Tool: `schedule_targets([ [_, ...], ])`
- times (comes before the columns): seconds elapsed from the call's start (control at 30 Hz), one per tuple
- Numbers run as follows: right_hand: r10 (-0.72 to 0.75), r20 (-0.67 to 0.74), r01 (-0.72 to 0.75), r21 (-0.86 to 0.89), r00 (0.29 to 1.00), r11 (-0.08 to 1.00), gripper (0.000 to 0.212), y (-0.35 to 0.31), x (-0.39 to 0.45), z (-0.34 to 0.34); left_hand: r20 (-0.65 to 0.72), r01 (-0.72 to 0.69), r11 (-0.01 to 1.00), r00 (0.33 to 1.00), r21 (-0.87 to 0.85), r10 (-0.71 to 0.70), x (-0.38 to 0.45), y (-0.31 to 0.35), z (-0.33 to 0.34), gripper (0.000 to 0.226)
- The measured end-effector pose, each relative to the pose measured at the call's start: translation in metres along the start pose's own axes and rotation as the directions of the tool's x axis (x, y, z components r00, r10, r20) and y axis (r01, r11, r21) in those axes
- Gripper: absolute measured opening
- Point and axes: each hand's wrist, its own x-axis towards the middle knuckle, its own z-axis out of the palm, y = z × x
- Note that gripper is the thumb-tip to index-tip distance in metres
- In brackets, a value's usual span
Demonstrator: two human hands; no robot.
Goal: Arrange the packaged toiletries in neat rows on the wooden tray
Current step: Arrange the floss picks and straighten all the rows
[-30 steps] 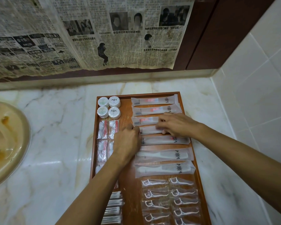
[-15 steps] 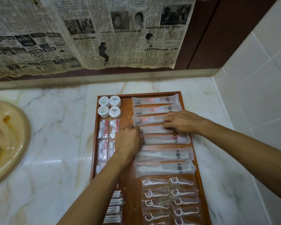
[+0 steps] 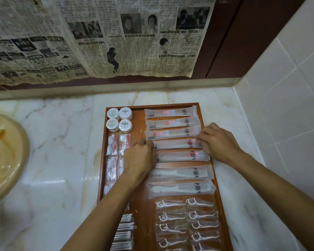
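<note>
A wooden tray [image 3: 205,113] lies on the marble counter, filled with packaged toiletries. Long frosted packets run down its right side; the fourth packet [image 3: 174,143] lies between my hands. My left hand [image 3: 140,157] pinches its left end and my right hand [image 3: 218,140] holds its right end. Above it lie three similar packets [image 3: 169,113]; below, another packet [image 3: 179,155] and two wrapped combs [image 3: 179,173]. Round white soaps [image 3: 119,119] fill the far left corner, red-and-white sachets [image 3: 114,145] sit beneath them, and floss picks [image 3: 187,225] fill the near right.
A beige sink [image 3: 5,156] sits at the left on the marble counter [image 3: 62,142]. Newspaper [image 3: 98,37] covers the wall behind, and white tiles [image 3: 283,105] close the right side. Wrapped cotton swabs [image 3: 124,232] lie at the tray's near left.
My right hand has slid rightward along the fourth packet to its right end. My left hand has stayed at the packet's left end.
</note>
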Motion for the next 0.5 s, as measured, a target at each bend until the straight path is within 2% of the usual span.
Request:
schedule_targets([
  [0.33, 0.020, -0.003, -0.021, -0.124, 1.000, 0.992, 0.019, -0.019, -0.018, 0.025, -0.053, 0.027, 0.999, 0.998, -0.022, -0.028, -0.006, 0.002, 0.001, 0.014],
  [0.5, 0.051, -0.031, -0.052, -0.049, 0.998, 0.997, 0.012, -0.029, 0.000, 0.014, -0.168, 0.079, 0.995, 0.982, -0.064, -0.089, 0.003, -0.004, -0.004, 0.016],
])
